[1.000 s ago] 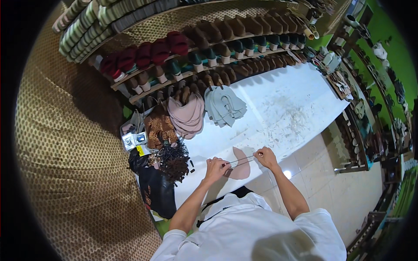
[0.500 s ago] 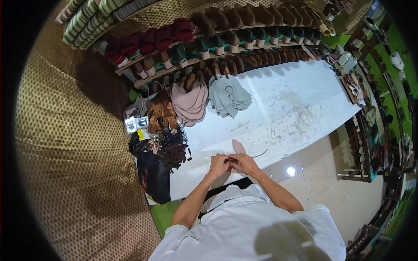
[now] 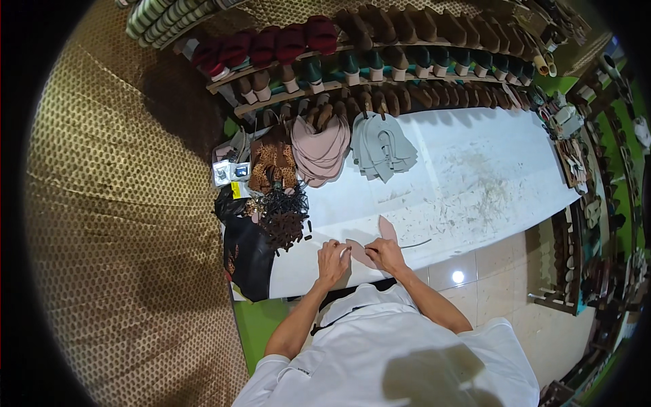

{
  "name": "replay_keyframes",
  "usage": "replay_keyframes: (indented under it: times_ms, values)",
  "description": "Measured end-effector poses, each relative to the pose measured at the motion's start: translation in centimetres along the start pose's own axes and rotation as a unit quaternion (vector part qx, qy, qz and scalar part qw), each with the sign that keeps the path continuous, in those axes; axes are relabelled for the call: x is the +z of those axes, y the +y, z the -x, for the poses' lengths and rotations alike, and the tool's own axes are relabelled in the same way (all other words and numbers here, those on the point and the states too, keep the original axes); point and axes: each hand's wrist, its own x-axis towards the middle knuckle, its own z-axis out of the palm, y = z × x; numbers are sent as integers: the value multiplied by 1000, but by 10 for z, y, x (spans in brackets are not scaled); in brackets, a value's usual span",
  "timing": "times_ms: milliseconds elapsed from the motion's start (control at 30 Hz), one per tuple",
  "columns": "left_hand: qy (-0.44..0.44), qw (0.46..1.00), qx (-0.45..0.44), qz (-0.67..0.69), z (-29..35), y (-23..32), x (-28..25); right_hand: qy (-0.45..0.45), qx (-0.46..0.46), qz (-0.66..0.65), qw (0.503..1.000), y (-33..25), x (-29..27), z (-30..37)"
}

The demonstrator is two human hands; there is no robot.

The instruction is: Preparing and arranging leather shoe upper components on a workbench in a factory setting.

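Between my two hands, at the near edge of the white table, is a pink leather-like shoe piece (image 3: 359, 255) with a pointed end. My left hand (image 3: 332, 262) has its fingers closed at the piece's left edge. On the other side my right hand (image 3: 385, 255) pinches its right edge between thumb and fingers. Just beyond the right hand lies another pointed pink piece (image 3: 386, 228), partly covered by that hand. A thin dark strip (image 3: 416, 243) runs out to the right of it on the table.
Fanned stacks of pink pieces (image 3: 321, 150) and grey pieces (image 3: 382, 149) lie farther back. Left of them are leopard-print pieces (image 3: 272, 163) and a pile of dark small parts (image 3: 285, 220). Scraps litter the white tabletop (image 3: 325, 220). Racks of shoes (image 3: 407, 61) stand behind.
My hands have moved apart, the left one leftward, and the pink piece now shows between them. Before, the fingers met over something dark. The whole view has shifted slightly.
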Motion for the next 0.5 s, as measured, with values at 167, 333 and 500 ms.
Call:
replay_keyframes:
  times_ms: [167, 333, 500]
  values:
    - [4, 999, -20, -38, 1, 6, -7, 26, 12, -56, 998, -5, 18, -14]
    - [-24, 998, -38, -54, 2, 7, -9, 35, 27, -104, 994, -23, 26, -32]
    - [-7, 999, -27, -31, 2, 4, -7, 57, 44, -80, 994, -30, 31, -42]
